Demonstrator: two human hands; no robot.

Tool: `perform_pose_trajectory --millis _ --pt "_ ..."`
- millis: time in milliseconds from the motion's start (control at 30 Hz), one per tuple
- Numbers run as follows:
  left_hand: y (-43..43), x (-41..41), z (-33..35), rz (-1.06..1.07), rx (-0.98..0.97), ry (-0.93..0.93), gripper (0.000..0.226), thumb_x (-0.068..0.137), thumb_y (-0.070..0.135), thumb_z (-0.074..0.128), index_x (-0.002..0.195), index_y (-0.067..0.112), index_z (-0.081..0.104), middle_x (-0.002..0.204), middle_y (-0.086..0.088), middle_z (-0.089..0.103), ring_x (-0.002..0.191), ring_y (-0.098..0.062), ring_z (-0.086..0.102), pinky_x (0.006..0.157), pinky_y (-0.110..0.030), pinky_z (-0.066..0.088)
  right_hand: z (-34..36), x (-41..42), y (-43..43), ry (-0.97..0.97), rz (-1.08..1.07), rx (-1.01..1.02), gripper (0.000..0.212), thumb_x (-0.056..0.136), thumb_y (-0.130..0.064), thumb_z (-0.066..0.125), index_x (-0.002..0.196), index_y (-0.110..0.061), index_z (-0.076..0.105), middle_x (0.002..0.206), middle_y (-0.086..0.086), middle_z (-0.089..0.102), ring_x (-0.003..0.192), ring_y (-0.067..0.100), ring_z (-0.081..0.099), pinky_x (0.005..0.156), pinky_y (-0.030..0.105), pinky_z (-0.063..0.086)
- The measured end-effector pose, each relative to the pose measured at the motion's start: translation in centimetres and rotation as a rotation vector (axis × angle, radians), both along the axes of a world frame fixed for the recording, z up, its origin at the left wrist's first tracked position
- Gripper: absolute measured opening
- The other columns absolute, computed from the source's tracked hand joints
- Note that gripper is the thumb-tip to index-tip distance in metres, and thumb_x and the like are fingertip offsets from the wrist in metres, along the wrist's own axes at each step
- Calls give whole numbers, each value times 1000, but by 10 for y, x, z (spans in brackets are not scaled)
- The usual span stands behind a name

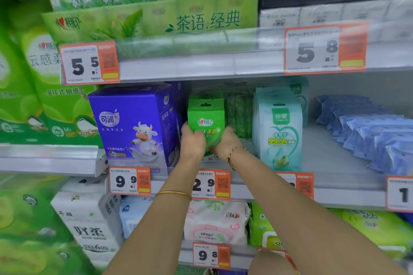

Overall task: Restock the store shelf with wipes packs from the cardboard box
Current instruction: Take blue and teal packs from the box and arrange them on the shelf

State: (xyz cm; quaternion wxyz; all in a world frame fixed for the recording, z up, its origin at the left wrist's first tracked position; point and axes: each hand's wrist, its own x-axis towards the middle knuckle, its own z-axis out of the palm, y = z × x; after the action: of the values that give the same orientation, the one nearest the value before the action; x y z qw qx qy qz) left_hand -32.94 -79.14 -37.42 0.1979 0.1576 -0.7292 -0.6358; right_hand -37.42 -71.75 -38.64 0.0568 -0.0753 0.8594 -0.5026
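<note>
A bright green wipes pack (206,116) stands upright at the front of the middle shelf (348,187), between a purple tissue box and pale teal packs. My left hand (192,140) grips its lower left side and my right hand (224,142) grips its lower right side. More green packs (239,114) stand in a row behind and to the right of it. The cardboard box is out of view.
The purple tissue box (136,125) stands just left of my hands. Pale teal wipes packs (280,134) stand to the right, and blue packs (371,134) lie stacked at far right. Price tags (211,184) line the shelf edge. Tissue packs fill the shelves above and below.
</note>
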Motion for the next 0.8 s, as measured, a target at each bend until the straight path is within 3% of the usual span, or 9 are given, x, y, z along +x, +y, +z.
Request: perform_pose_trajectory --millis 133,233,300,367,433,500,600,667,800 --pt "-1 6 1 57 -94 -16 52 86 1 43 137 7 33 131 -16 52 117 -31 53 100 -48 46 11 23 10 -4 -13 -36 58 80 -10 71 125 -1 35 119 13 55 106 24 56 80 27 46" --pt "19 36 4 102 -251 185 52 73 0 44 125 4 44 120 -15 56 111 -32 54 97 -49 46 25 61 32 198 14 -57 48 84 -7 65 124 -2 39 116 9 55 102 19 54 74 17 37" --pt "42 67 2 77 -310 322 66 66 6 39 131 4 42 130 -14 51 122 -29 48 106 -46 39 28 96 55 329 76 -111 51 85 -1 61 132 -5 40 117 0 51 116 16 51 82 9 35" --pt "71 93 1 38 -305 385 72 69 10 36 142 8 32 146 -3 35 137 -16 32 117 -36 24 23 127 90 406 102 -140 61 87 1 57 141 -10 34 131 -3 45 127 10 41 104 17 34" --pt "105 107 -1 -71 -291 437 69 74 13 35 143 17 28 146 7 29 139 -6 26 119 -31 20 12 146 137 474 20 -131 58 89 0 55 140 -17 36 137 -5 44 125 5 42 106 24 38" --pt "147 109 -3 -244 -231 473 63 76 15 36 138 27 31 145 9 32 138 -4 29 118 -32 23 1 154 191 514 -135 -99 49 90 1 52 134 -18 45 129 -5 49 118 5 47 98 18 42" --pt "214 100 -5 -439 -239 398 60 80 18 38 140 22 32 147 4 33 138 -8 30 118 -34 24 -8 152 273 571 -437 -25 41 88 5 52 126 -10 52 119 0 54 112 12 52 89 12 38" --pt "253 82 -6 -547 -249 294 58 86 14 42 143 17 31 146 0 36 135 -17 37 117 -37 26 -8 139 320 582 -593 14 39 89 1 53 127 -7 51 125 8 53 112 18 50 96 20 36" --pt "310 30 -6 -575 -183 200 66 68 28 44 132 13 43 136 -3 51 122 -19 51 108 -38 39 -2 90 375 480 -674 99 49 94 -15 52 139 -3 36 140 17 40 131 27 35 103 25 26"
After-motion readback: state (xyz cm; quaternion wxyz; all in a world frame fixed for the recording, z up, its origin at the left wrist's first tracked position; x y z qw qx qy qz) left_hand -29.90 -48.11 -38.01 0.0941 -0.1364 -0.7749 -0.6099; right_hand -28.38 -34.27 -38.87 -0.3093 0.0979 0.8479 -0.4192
